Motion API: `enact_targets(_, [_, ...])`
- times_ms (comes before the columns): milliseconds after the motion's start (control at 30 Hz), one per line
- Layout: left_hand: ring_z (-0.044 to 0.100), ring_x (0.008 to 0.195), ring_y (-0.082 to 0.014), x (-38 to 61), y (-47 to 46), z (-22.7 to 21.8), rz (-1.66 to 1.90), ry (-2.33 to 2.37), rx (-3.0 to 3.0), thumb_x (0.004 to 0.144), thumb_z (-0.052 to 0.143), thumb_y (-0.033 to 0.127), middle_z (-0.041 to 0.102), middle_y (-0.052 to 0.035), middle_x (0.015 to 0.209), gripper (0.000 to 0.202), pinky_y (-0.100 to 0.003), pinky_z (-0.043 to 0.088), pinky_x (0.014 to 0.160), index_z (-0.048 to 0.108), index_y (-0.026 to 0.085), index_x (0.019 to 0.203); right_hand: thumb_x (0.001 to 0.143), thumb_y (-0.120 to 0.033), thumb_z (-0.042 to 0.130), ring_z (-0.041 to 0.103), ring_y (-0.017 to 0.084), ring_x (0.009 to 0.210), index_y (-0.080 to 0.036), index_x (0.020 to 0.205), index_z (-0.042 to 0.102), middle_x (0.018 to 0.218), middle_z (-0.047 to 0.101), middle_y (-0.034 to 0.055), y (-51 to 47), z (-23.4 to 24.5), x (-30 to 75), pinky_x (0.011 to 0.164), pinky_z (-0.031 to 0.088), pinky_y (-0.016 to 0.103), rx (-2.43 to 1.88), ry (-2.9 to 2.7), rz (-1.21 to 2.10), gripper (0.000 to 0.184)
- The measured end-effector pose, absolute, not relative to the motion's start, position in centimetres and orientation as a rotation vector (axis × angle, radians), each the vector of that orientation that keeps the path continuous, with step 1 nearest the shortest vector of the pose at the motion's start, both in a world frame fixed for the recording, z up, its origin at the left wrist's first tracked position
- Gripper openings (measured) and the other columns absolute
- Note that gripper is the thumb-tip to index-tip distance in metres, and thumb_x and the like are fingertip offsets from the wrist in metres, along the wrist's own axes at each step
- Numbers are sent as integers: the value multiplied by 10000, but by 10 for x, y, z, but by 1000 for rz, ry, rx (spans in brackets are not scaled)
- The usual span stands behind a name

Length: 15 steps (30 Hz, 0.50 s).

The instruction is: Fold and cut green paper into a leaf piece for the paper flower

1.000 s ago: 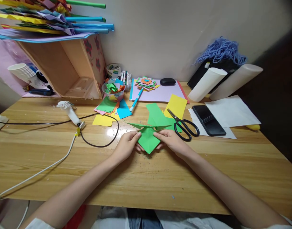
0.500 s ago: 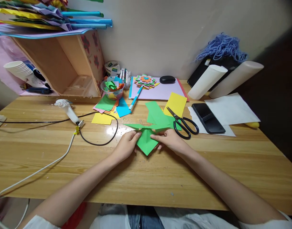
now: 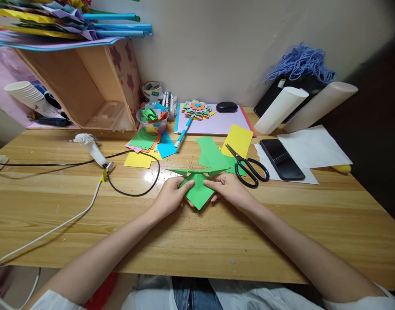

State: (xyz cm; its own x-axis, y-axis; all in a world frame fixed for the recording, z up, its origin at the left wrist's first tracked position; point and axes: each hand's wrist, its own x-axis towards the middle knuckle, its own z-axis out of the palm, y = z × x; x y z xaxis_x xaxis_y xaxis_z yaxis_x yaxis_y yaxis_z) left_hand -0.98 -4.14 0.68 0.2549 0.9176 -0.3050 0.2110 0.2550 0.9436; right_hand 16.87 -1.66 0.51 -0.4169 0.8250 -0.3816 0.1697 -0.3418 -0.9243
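Observation:
A folded piece of green paper point(image 3: 199, 196) is held between my two hands above the desk's middle. Its lower part makes a diamond with the point toward me, and a long narrow flap spreads across the top. My left hand point(image 3: 172, 196) pinches the left side, thumb on top and fingers underneath. My right hand point(image 3: 231, 190) grips the right side the same way. The fingertips below the paper are partly hidden. Black-handled scissors point(image 3: 251, 168) lie just beyond my right hand, overlapping cut green paper point(image 3: 213, 153) and a yellow sheet point(image 3: 241, 138).
At the left lie a white glue gun point(image 3: 92, 148) and its looping cord. Behind stand a bowl of paper scraps point(image 3: 152, 125) and a layered paper flower point(image 3: 196, 110). A phone point(image 3: 281, 159) rests on white paper at the right. An open box point(image 3: 97, 86) stands back left.
My left thumb has slid inward over the green paper. The diamond looks flatter and the top flap straighter. Everything else on the desk stays in place.

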Motion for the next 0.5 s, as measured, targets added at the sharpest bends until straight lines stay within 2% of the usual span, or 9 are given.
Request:
enact_targets(133, [468, 331, -81, -9, -41, 5, 752, 1257, 1233, 807, 485, 410, 580, -1, 452, 347, -179, 357, 335, 505, 143, 587, 676, -434, 674, 652, 143, 533, -87, 776, 665, 628, 694, 82, -17, 10, 168, 490, 534, 220, -1331, -1390, 1883, 361])
enact_targets(300, [526, 366, -99, -11, -40, 6, 737, 1240, 1183, 800, 507, 404, 603, -25, 481, 348, -192, 425, 359, 529, 126, 591, 680, -386, 680, 637, 132, 496, -109, 721, 639, 532, 665, 44, -16, 14, 168, 498, 521, 215, -1349, -1417, 1886, 284])
enact_targets(400, [604, 452, -118, -14, -39, 10, 645, 1173, 1137, 783, 550, 385, 662, -73, 574, 317, -174, 438, 395, 591, 94, 663, 694, -412, 654, 606, 119, 452, -120, 671, 614, 496, 643, 24, -16, 14, 170, 483, 504, 220, -1337, -1438, 1832, 296])
enact_targets(500, [653, 543, -142, -16, -39, 15, 576, 1090, 1087, 753, 605, 358, 700, -107, 715, 277, -157, 428, 404, 619, 88, 812, 704, -434, 634, 587, 114, 438, -125, 671, 597, 499, 638, 21, -16, 13, 171, 481, 490, 226, -1312, -1492, 1795, 313])
